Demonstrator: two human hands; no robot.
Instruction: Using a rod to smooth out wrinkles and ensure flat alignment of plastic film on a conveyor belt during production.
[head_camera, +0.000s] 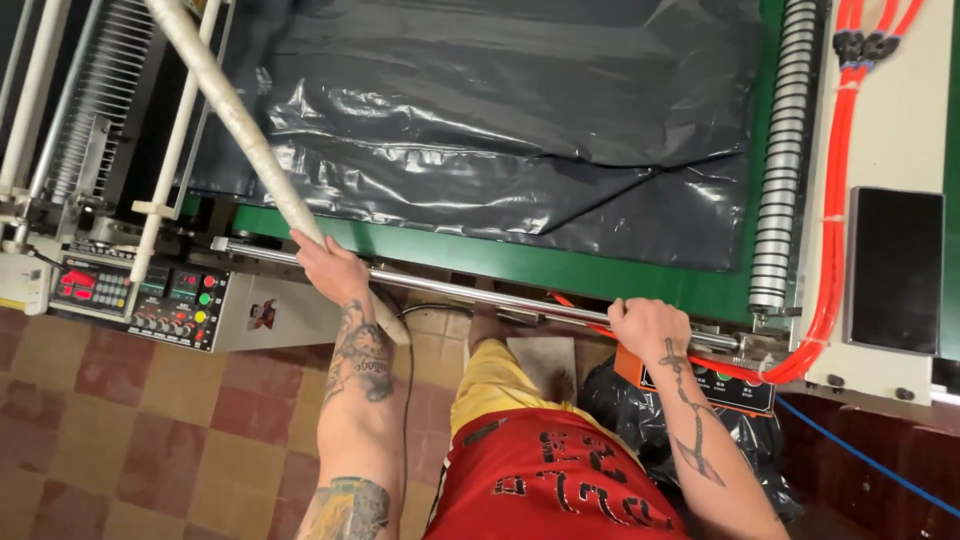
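The long pale tube (240, 120) is lifted, slanting over the black plastic sheet (480, 120); the left hand (333, 268) has its grip closed around the tube's lower part. The right hand (648, 322) clasps the steel rail (470, 292), so seating the tube looks unfinished.

hands: 2, left hand (333, 268) and right hand (648, 322)
long white tubes: 1 (235, 115)
steel rails: 1 (470, 292)
black plastic sheets: 1 (500, 120) (big one)
control panels: 1 (140, 293)

left hand (333, 268) gripping long white tube (236, 118), tilted | right hand (648, 325) closed on steel rail (470, 291) | black plastic sheet (500, 120) lying on green bed (560, 268) | control panel (140, 293) left of left hand
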